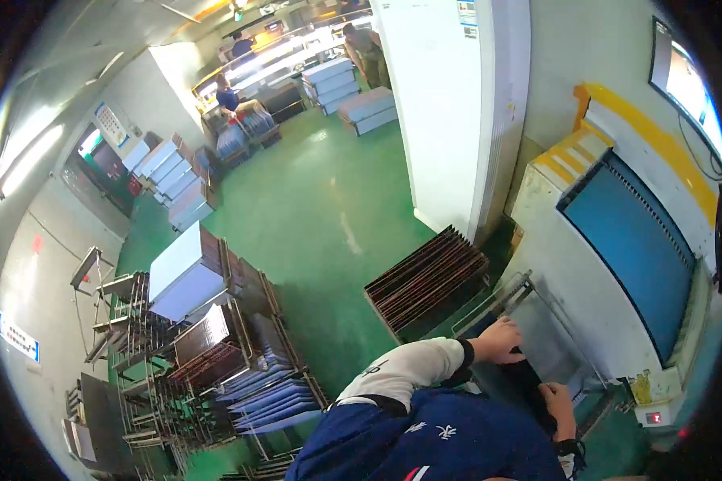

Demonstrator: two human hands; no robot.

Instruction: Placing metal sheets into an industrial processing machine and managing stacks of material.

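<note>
We look down on a green floor that runs from the near racks to the far end of the room, its edges bending with the wide lens. A tall white column rises from it near the top centre, and to the right of that we see a big pale machine with a slanted blue panel on its near face. On our left stands a metal rack, and just right of it a stack of blue sheets fans out. A pale blue block sits above the sheets, further back. Ahead of us is a crate of upright brown panels, packed side by side, and next to it, against the machine, a metal frame. Low in that frame area, just in front of our body, lies a dark piece (narrow and slanting from our left hand toward our right). Our left hand curls over its upper end, and our right hand bends its fingers at its lower part; we cannot tell whether either is clamped on it. Smallest of all, a red-lit display shows low on the machine.
</note>
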